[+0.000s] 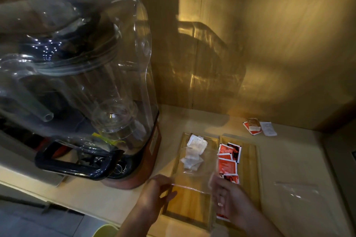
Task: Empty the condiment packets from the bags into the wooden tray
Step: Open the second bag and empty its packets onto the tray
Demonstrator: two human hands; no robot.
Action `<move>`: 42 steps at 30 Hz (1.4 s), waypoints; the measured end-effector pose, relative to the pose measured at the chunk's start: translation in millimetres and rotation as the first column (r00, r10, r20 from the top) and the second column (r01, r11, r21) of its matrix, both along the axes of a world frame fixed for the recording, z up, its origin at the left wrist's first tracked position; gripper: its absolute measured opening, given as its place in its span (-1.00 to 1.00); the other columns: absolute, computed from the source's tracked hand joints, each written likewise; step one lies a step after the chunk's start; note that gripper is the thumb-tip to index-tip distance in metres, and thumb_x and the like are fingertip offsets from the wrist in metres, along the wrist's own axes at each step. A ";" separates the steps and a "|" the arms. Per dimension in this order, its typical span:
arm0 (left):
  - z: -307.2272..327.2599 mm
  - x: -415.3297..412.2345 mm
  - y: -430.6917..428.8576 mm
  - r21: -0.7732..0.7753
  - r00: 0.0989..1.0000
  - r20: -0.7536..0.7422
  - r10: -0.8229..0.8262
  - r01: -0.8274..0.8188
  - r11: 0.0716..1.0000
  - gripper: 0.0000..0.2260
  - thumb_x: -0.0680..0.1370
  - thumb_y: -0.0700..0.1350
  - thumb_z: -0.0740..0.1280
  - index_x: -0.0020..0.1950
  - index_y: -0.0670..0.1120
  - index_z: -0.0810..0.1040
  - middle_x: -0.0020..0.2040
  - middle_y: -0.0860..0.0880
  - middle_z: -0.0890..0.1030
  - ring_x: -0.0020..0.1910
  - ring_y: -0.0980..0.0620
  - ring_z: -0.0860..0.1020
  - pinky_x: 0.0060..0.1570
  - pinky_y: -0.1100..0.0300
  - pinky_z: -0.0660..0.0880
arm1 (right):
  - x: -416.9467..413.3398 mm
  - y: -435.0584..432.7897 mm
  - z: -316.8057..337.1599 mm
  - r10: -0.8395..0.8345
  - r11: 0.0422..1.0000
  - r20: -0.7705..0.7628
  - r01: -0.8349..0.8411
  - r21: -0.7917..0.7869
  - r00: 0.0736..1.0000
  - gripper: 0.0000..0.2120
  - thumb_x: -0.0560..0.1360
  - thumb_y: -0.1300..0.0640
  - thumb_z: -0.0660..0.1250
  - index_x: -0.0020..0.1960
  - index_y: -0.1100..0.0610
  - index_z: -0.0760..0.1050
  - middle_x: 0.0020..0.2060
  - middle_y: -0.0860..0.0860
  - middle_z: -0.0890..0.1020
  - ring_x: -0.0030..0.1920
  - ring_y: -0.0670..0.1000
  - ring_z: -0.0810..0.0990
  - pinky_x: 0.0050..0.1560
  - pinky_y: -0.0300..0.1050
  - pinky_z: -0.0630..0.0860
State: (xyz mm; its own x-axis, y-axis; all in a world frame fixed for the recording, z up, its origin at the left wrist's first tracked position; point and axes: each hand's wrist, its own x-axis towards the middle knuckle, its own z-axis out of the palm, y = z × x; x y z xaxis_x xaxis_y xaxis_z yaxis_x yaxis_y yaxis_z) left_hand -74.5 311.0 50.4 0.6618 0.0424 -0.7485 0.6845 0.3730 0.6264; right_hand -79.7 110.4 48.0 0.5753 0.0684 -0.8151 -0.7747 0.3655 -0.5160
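Wooden tray (250,161) on the counter (289,159): red packets (228,161) fill its right compartment, white packets (194,152) its left. A clear bag (194,177) hangs over the left compartment, pinched between left hand (154,192) and right hand (225,194); 1 emptied bag (296,190) lies right. Stray packets (258,126) remain behind. Blur hides the grip.

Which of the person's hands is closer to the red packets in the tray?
Right. The right hand is right beside the red packets; the left hand is across the tray's other compartment.
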 end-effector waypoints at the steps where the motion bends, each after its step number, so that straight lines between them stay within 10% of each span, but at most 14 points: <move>1: -1.2 -1.1 0.0 -0.041 0.999 -0.039 0.018 -0.020 0.999 -0.87 0.44 -0.37 0.23 -0.27 -0.23 0.50 -0.23 -0.19 0.50 -0.17 -0.06 0.50 -0.20 0.05 0.54 | -1.1 0.8 -0.7 0.021 1.000 -0.023 -0.021 -0.001 1.000 -0.81 0.48 0.06 0.30 -0.14 0.20 0.51 -0.31 0.11 0.54 -0.39 0.03 0.46 -0.38 -0.17 0.36; 8: -13.2 2.3 1.8 -0.124 0.964 -0.224 -0.146 0.121 0.985 -0.65 0.49 0.11 0.29 -0.04 -0.19 0.55 -0.21 -0.13 0.53 -0.23 -0.04 0.58 -0.27 0.10 0.56 | -0.4 7.4 -2.0 0.071 0.997 -0.011 -0.071 -0.039 0.997 -0.80 0.49 0.22 0.26 -0.31 0.21 0.46 -0.50 0.09 0.52 -0.50 0.01 0.42 -0.45 -0.23 0.32; 13: -14.5 8.6 -2.2 -0.002 0.980 -0.155 -0.123 0.124 0.992 -0.83 0.50 -0.23 0.27 -0.29 -0.19 0.51 -0.52 -0.06 0.47 -0.62 0.08 0.41 -0.59 0.31 0.40 | 5.4 7.5 6.1 0.086 0.993 0.009 -0.085 -0.081 0.996 -0.77 0.48 0.24 0.26 -0.34 0.22 0.48 -0.56 0.08 0.52 -0.54 0.00 0.42 -0.44 -0.21 0.28; 33: 94.8 19.0 -8.1 0.256 0.967 0.149 -0.208 0.166 0.952 -0.72 0.56 -0.15 0.23 -0.31 -0.21 0.55 -0.61 -0.04 0.50 -0.67 0.10 0.40 -0.64 0.30 0.35 | 27.4 -11.1 76.6 -0.057 0.980 0.153 0.026 0.197 0.987 -0.55 0.48 0.19 0.22 -0.59 0.14 0.37 -0.73 -0.02 0.34 -0.77 -0.12 0.16 -0.69 -0.44 0.08; 42: 112.8 22.0 -53.2 0.353 0.867 0.297 -0.399 0.289 0.890 -0.75 0.56 -0.16 0.22 -0.29 -0.15 0.54 -0.49 -0.02 0.54 -0.52 0.08 0.46 -0.43 0.23 0.39 | 11.6 -62.1 93.0 -0.079 0.997 0.366 0.082 0.007 0.927 -0.61 0.47 0.21 0.26 -0.53 0.11 0.44 -0.65 -0.01 0.37 -0.67 -0.10 0.22 -0.61 -0.34 0.09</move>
